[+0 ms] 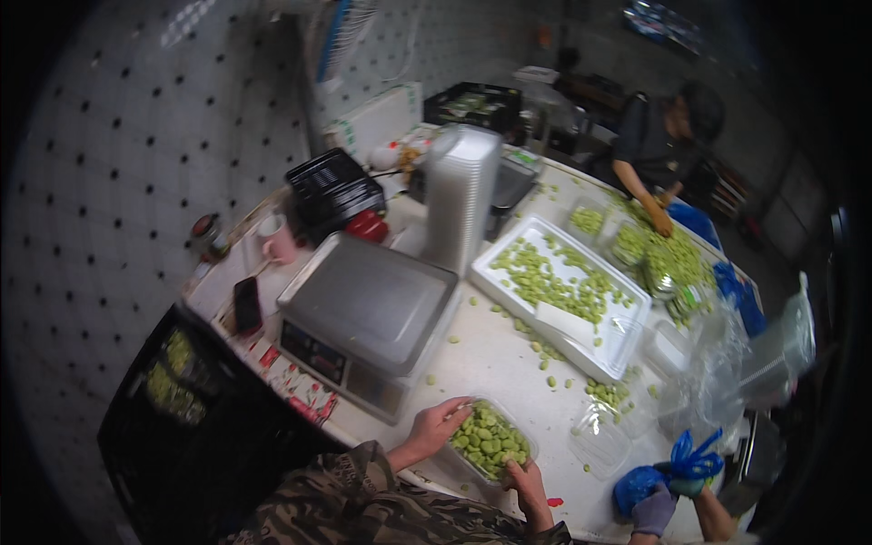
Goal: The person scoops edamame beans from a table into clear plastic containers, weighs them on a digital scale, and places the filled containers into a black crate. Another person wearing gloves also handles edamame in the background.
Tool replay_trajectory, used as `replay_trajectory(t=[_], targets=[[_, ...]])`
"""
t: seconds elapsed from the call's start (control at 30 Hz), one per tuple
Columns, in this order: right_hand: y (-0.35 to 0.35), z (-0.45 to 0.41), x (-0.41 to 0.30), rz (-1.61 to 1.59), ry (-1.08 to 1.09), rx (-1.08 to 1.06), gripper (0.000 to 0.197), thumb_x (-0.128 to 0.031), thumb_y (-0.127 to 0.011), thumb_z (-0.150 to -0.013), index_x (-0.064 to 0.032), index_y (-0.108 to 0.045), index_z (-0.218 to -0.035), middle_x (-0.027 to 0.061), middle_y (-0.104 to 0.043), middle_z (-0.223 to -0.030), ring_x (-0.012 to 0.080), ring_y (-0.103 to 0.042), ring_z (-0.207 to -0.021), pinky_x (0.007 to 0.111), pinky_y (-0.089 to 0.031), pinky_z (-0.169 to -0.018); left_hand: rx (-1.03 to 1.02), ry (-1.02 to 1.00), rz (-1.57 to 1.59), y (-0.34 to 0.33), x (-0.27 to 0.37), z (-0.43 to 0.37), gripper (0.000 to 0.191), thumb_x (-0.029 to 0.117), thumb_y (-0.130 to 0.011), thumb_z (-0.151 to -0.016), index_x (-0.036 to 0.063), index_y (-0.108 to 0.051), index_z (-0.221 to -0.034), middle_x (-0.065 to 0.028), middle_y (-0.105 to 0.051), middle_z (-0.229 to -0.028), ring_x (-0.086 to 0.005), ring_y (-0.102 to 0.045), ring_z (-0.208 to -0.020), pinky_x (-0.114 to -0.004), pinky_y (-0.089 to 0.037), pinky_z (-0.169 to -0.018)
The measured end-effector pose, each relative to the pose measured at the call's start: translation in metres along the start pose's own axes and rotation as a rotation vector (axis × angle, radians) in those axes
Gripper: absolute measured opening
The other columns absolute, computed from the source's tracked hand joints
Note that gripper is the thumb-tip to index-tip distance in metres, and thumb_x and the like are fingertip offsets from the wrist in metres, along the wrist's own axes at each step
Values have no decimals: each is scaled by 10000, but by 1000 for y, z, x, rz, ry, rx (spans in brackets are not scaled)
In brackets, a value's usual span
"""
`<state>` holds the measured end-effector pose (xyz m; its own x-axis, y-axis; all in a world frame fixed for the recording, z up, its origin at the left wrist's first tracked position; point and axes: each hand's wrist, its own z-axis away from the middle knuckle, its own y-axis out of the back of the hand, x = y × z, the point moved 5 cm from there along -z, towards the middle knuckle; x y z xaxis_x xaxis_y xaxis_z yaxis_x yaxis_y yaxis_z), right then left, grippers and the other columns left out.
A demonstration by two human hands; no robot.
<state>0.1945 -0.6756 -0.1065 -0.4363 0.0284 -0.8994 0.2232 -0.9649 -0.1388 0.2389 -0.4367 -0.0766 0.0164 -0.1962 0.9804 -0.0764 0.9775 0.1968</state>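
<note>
A clear plastic container of shelled green broad beans (489,441) is held between my two hands over the front edge of the white table (477,361). My left hand (436,429) grips its upper left side. My right hand (523,485) holds the lower right side, its thumb by the beans. Beyond my left hand stands a digital scale with a bare metal plate (375,300). Further off, a white tray (630,327) holds loose beans and a white scoop-like piece (565,325). Loose beans lie scattered on the table between tray and container.
A tall stack of clear containers (460,197) stands behind the scale. Left are a phone (247,305), a pink mug (278,240) and a black crate (136,409). A co-worker's gloved hands (654,509) hold a blue bag at right; another person (657,150) works at the far bean pile.
</note>
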Motion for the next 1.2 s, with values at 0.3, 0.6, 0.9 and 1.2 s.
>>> replay_trajectory(t=[0.3, 0.6, 0.9, 1.2], targets=[[-25, 5, 39, 44, 128, -70, 536, -276, -663, -949, 11, -469, -1358, 123, -595, -1231, 180, -595, -1033, 294, -490, -831, 174, 21, 53, 35, -3, 63, 377, 404, -596, -995, 65, -660, -1148, -74, -692, -942, -150, -640, -916, -287, -493, -815], [-111, -3, 52, 78, 74, -407, 623, -356, -684, -923, 66, -474, -1330, 170, -592, -1249, 227, -600, -1072, 345, -486, -912, 495, 144, 115, 107, -16, 139, 364, 369, -590, -1008, 17, -662, -1070, 30, -585, -738, -36, -490, -723, -247, -439, -659], [-166, 5, 37, -203, -16, -387, 618, -424, -654, -930, 38, -482, -1302, 109, -631, -1049, 167, -590, -812, 268, -460, -669, 303, 246, 899, 87, -24, 162, 662, 383, -619, -986, 111, -302, -1500, -77, -472, -1377, -182, -489, -1263, -369, -461, -1024], [-182, -8, 14, 1, 208, -314, 316, -300, -538, -1016, 10, -585, -1052, 38, -587, -779, 65, -471, -597, 221, -373, -531, 582, 95, 850, 195, 11, 176, 436, 234, -596, -997, 36, -517, -1377, -73, -605, -1297, -165, -564, -1198, -330, -457, -1042]])
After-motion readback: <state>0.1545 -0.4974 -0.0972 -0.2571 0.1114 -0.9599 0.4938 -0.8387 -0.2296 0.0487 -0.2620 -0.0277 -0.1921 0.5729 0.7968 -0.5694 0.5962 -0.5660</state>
